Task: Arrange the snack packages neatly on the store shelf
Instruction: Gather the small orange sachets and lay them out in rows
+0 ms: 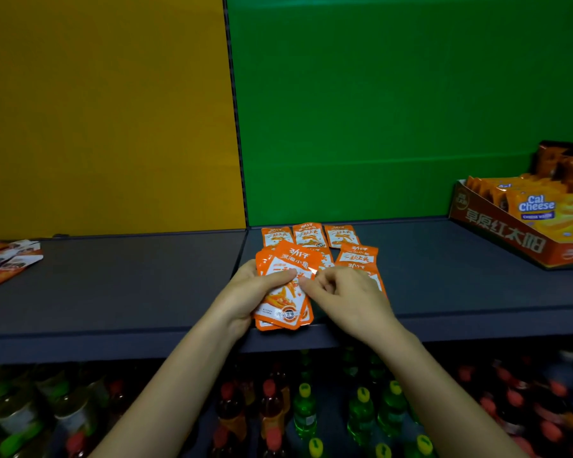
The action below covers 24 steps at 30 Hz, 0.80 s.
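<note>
**Stack in hand at the shelf lip**

Left hand (245, 292): fingers curled under a fanned stack of orange foil snack packets (286, 259), thumb laid across the top one. Right hand (348, 292): fingers curled, thumb and forefinger pinching the right edge of the same stack. The stack's lower end overhangs the front lip of the dark grey shelf (129, 285).

At 12 o'clock from the hands, a row of three matching orange packets (308, 234) lies flat against the back of the shelf. At 1 o'clock, two more overlapping packets (358, 254), the nearer partly under the right hand.

Open deck runs toward 9 o'clock as far as a loose fan of white-and-orange packets (7, 259) at the far left edge. Toward 3 o'clock there is bare deck up to a red-orange cardboard display box (510, 236), set askew, holding yellow Cal Cheese wafer packs (540, 209).

Behind: yellow back panel (96, 110) left, green back panel (411, 94) right, a slotted upright (235, 110) between them.

At 6 o'clock, below the lip, rows of capped drink bottles (305, 411), blurred.
</note>
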Available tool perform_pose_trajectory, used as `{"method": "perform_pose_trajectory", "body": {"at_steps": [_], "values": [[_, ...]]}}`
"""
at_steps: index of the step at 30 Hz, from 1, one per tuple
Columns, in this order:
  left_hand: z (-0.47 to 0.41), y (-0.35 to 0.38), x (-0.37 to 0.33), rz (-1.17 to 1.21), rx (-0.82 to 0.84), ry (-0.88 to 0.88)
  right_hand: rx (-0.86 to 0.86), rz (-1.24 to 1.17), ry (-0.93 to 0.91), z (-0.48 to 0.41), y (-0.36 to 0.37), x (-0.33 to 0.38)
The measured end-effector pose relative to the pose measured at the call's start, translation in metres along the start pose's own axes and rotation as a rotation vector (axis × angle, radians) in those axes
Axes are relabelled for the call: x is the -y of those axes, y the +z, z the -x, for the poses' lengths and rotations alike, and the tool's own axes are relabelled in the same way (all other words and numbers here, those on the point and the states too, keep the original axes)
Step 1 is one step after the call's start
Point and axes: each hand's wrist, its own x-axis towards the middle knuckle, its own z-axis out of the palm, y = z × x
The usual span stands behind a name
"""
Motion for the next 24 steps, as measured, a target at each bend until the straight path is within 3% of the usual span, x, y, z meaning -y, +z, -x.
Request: {"method": "perform_pose_trajectory", "body": {"at_steps": [5, 8, 14, 18, 24], "values": [[-0.002, -0.003, -0.002, 0.009, 0.002, 0.025, -0.033, -0.128, 0.044, -0.008, 0.004, -0.005], [-0.003, -0.013, -0.006, 0.012, -0.081, 0.006, -0.040, -0.145, 0.099, -0.012, -0.011, -0.017], [-0.007, -0.021, 0.003, -0.350, -0.132, 0.050, 0.118, -0.002, 0.190, -0.017, -0.024, -0.034], [-0.014, -0.018, 0.010, -0.668, -0.266, 0.199, 0.086, 0.136, 0.246, -0.016, -0.017, -0.036], [-0.022, -0.018, 0.020, -1.088, -0.342, 0.178, -0.016, 0.315, 0.195, -0.009, -0.013, -0.027]]}}
